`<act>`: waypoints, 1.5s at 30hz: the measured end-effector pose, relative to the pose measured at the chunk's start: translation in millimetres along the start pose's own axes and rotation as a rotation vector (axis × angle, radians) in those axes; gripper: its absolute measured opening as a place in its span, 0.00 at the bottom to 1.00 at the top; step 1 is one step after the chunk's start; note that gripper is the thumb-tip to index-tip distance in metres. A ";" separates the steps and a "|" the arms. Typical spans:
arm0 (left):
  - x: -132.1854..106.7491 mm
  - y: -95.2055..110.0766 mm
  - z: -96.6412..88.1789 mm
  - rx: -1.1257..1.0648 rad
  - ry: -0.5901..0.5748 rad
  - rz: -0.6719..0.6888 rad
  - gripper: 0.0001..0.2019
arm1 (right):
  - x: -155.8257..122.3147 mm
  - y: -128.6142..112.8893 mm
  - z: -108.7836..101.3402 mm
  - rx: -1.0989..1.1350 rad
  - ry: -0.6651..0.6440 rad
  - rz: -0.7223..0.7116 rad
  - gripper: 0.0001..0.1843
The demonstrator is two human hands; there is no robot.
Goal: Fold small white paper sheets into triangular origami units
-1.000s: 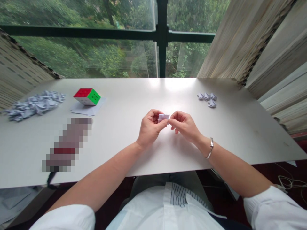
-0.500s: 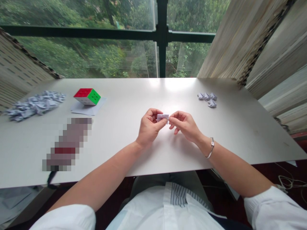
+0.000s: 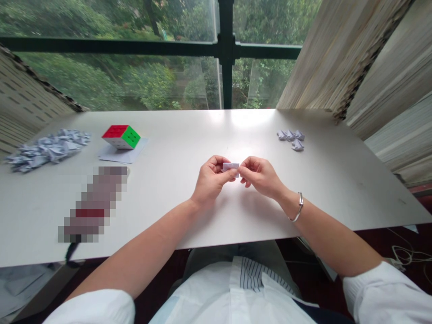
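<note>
At the middle of the white table [image 3: 151,193], above its surface, a small folded paper [image 3: 230,166] sits between the two hands. The left hand [image 3: 209,177] grips it by its left part, the thumb pressed along the near face and the bent fingers behind. The right hand [image 3: 260,177] has thumb and forefinger brought together at the paper's right end, its other fingers loosely curled beneath; whether these two tips pinch the paper or only touch it, I cannot tell. A bracelet [image 3: 300,207] circles the right wrist.

On the far left of the table lies a heaped pile [image 3: 50,148] of folded white pieces. Just right of it, a cube [image 3: 121,137] with red, green and white faces rests on flat sheets [image 3: 114,156]. Nearer, on the left, is a long item [image 3: 96,202] blurred into blocks, with a dark strap [image 3: 70,254] hanging over the near edge. On the far right sit a few folded pieces [image 3: 297,145], most in a short row and one just nearer. Beyond the table's far edge stands a window [image 3: 226,51], with a curtain [image 3: 320,58] to its right.
</note>
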State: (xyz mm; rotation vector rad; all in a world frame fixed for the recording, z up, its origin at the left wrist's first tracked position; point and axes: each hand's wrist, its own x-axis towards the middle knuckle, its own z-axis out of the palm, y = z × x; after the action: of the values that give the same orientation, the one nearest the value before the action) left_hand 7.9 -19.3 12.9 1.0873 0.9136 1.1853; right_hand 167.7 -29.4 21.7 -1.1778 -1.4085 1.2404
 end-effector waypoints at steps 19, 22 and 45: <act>1.6 -1.9 -5.4 0.088 -0.087 0.014 0.18 | 1.2 3.0 -4.4 -0.161 -0.059 -0.111 0.12; 2.1 -1.3 -7.5 0.239 -0.123 0.045 0.13 | 1.5 5.9 -6.3 -0.501 -0.033 -0.269 0.05; 8.2 6.6 -17.2 0.142 -0.177 -0.081 0.10 | 2.8 7.0 -7.4 -0.485 -0.051 -0.309 0.08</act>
State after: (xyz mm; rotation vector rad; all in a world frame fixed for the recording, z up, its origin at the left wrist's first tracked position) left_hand -8.8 -8.2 15.0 1.2369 0.9053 0.9520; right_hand 175.2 -25.2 15.5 -1.1857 -1.9156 0.7368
